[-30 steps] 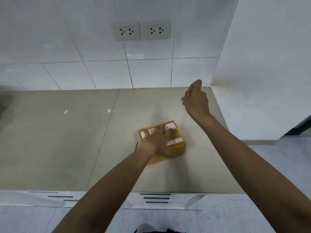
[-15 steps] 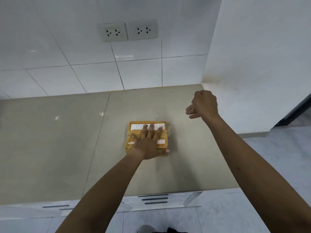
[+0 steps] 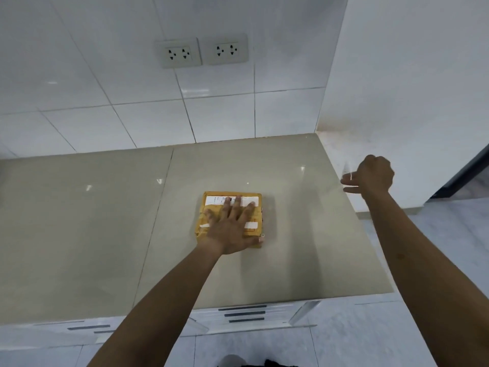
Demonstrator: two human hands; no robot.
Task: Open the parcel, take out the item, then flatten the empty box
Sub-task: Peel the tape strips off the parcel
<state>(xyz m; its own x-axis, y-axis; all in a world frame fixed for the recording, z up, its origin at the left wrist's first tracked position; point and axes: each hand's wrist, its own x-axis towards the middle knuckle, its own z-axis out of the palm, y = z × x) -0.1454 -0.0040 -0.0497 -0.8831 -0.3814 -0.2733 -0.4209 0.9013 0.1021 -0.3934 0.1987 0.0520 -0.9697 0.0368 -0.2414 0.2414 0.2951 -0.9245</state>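
A small yellow-brown parcel (image 3: 254, 207) lies flat on the beige countertop (image 3: 105, 221), with white labels on its top. My left hand (image 3: 230, 229) presses down on it with fingers spread and the thumb at its near right corner. My right hand (image 3: 373, 176) hovers to the right, past the counter's right edge and well away from the parcel. Its fingers are curled, with two fingertips pointing left. A thin pale sliver shows at those fingertips; I cannot tell what it is.
A white tiled wall with two double sockets (image 3: 202, 52) rises behind the counter. A white side wall (image 3: 410, 88) closes the right side. White cabinet fronts (image 3: 246, 313) sit under the counter's front edge, above a pale tiled floor.
My right hand moved from above the parcel out to the right and lower. The parcel was turned square to the counter, with my left hand staying on it.
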